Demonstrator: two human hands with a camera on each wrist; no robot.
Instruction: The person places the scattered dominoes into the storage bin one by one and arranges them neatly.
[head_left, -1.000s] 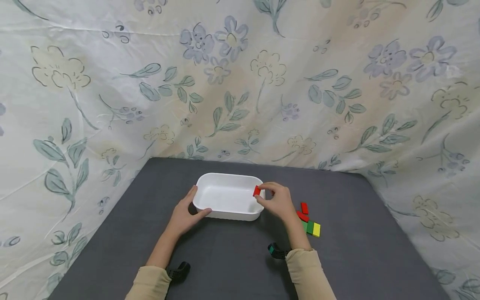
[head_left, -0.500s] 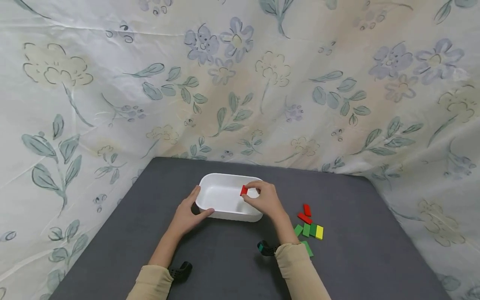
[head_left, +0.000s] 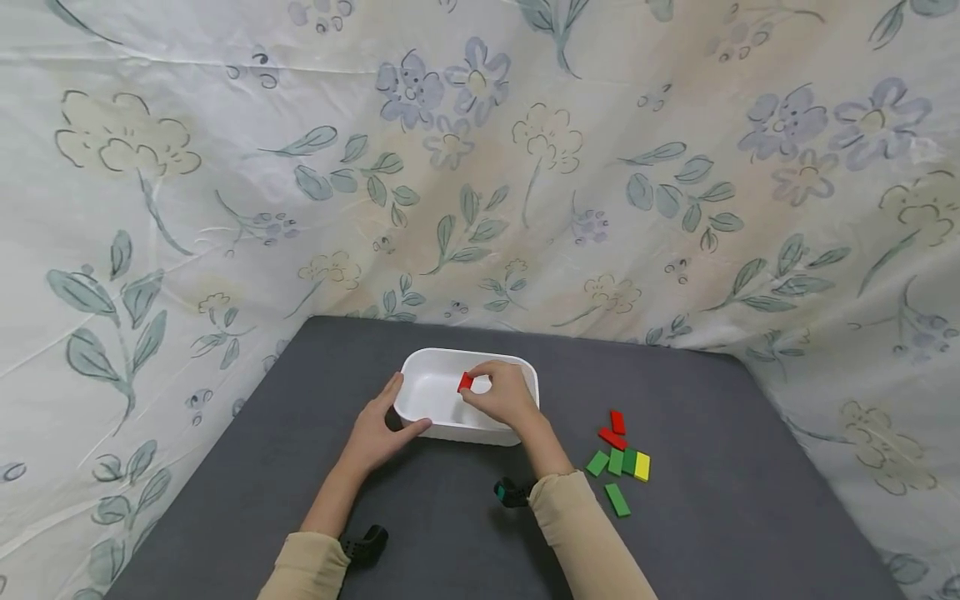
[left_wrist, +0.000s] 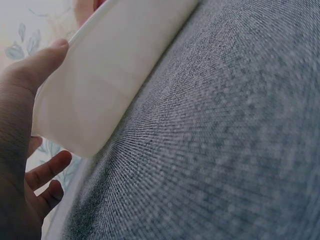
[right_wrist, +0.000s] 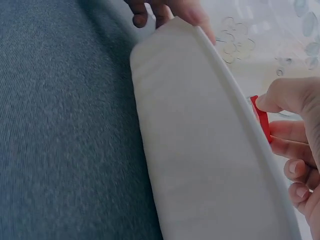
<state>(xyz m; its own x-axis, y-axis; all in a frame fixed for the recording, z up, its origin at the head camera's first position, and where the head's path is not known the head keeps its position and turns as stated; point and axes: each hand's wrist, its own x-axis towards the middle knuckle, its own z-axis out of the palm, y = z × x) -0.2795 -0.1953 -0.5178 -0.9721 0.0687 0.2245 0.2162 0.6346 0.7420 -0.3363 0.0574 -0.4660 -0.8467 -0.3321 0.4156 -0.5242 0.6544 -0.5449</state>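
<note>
A white plastic tub (head_left: 429, 390) with rounded corners stands on the table. My left hand (head_left: 377, 429) rests at its left end, thumb along the near rim and straight fingers along the left side. In the left wrist view, the thumb touches the rim of the tub (left_wrist: 95, 80), and the lower fingers hang loose beside its corner. Over the tub, my right hand (head_left: 504, 396) pinches a small flat red block (head_left: 465, 382) between thumb and fingers. The right wrist view shows this red block (right_wrist: 262, 120) just beyond the rim, the other fingers curled below it.
Right of the tub lie two red blocks (head_left: 612, 438), several green blocks (head_left: 617, 500) and a yellow block (head_left: 642, 467). The dark grey table (head_left: 712, 500) is bordered at back and sides by a flowered cloth (head_left: 562, 208).
My right hand has moved left with the red block, from the tub's right end to over its middle. More of the green blocks now show. My left hand keeps its place on the tub.
</note>
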